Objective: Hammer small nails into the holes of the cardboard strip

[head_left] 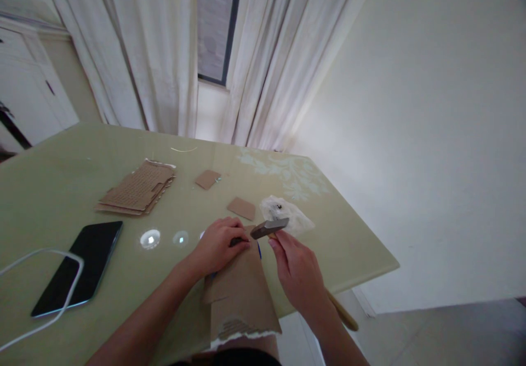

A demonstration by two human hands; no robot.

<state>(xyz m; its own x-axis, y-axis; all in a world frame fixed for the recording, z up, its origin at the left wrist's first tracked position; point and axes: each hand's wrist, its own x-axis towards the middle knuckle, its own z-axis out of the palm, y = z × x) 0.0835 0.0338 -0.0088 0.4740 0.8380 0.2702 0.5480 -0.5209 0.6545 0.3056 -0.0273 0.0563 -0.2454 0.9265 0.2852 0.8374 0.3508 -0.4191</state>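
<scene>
My right hand point(299, 270) is closed around a hammer point(269, 227), high on its wooden handle near the metal head. The handle's end sticks out behind the wrist. The hammer head hangs just above and right of my left fingertips. My left hand point(219, 245) rests on a brown cardboard sheet point(246, 289), its fingers pinched together near the sheet's far end. A small dark item shows between those fingers, too hidden to name. The cardboard reaches over the table's near edge, with a torn end toward me. Something blue peeks out beneath the sheet.
Beyond my hands lie two small cardboard pieces point(241, 208) and a clear plastic bag point(285, 213) with small dark items inside. A stack of cardboard point(137, 188) and a black tablet point(80, 267) with a white cable point(76, 278) are on the table point(164, 278) at left.
</scene>
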